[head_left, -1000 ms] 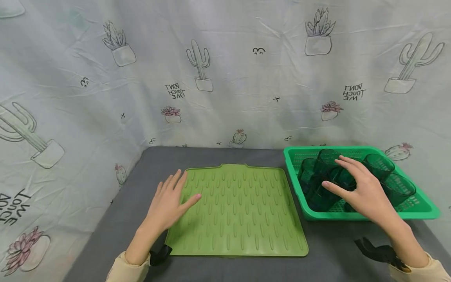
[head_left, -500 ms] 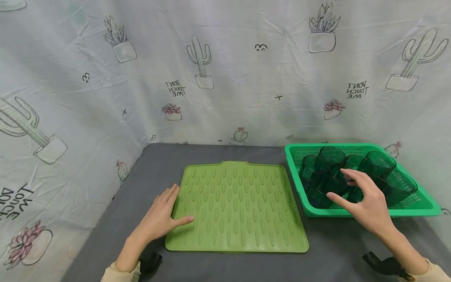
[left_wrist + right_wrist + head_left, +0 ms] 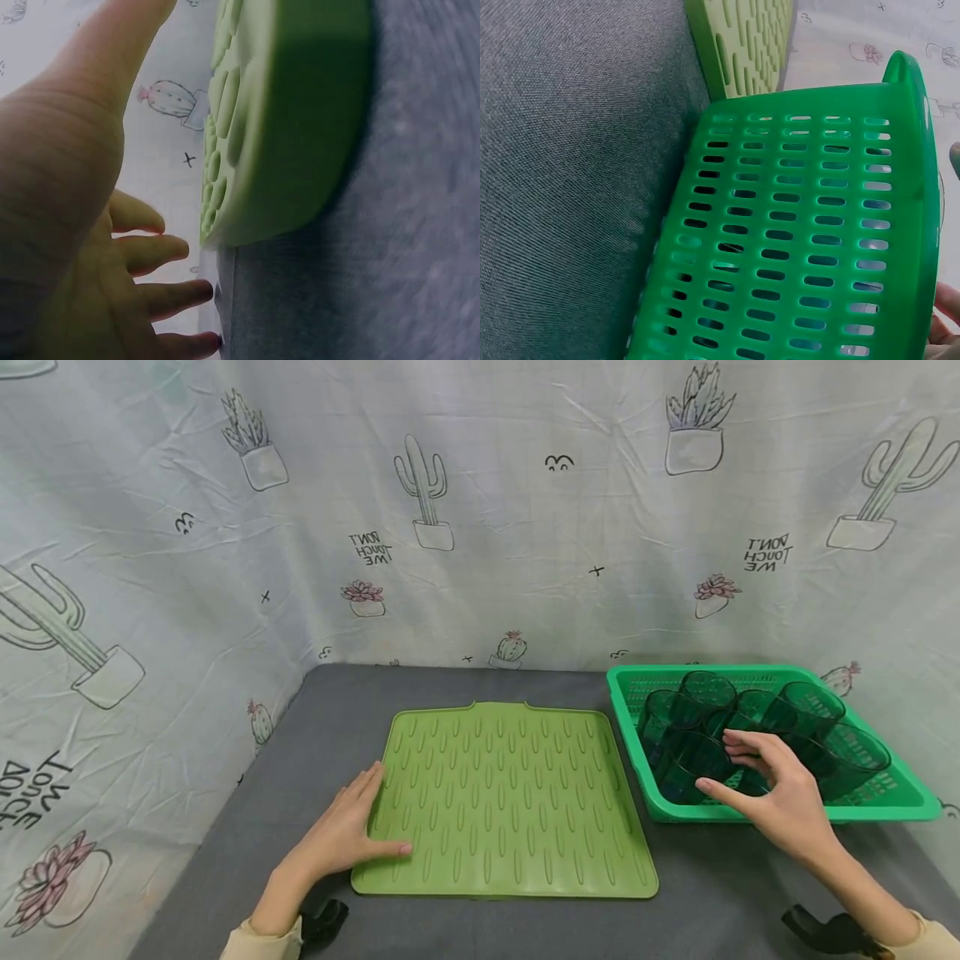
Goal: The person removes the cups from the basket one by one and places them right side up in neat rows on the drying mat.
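Left hand: the left hand [image 3: 341,835] lies flat, fingers straight, on the near left edge of the light green ribbed silicone drying mat [image 3: 504,799]; thumb on the mat, grip holds nothing. Position matches the frame 0.5 s earlier.
Right hand: the right hand [image 3: 780,793] reaches over the near rim of the bright green slotted plastic basket [image 3: 885,802]; fingers spread and lightly curled against the dark green translucent plastic cups [image 3: 701,760], grip not closed on any. Fingers sit slightly deeper among the cups than 0.5 s ago.
Cups: all inside the basket, tilted, touching one another.
Mat: flat on the grey fabric-covered bench [image 3: 330,718], just left of the basket.
Backdrop: a cactus-print cloth [image 3: 480,510] behind the bench.
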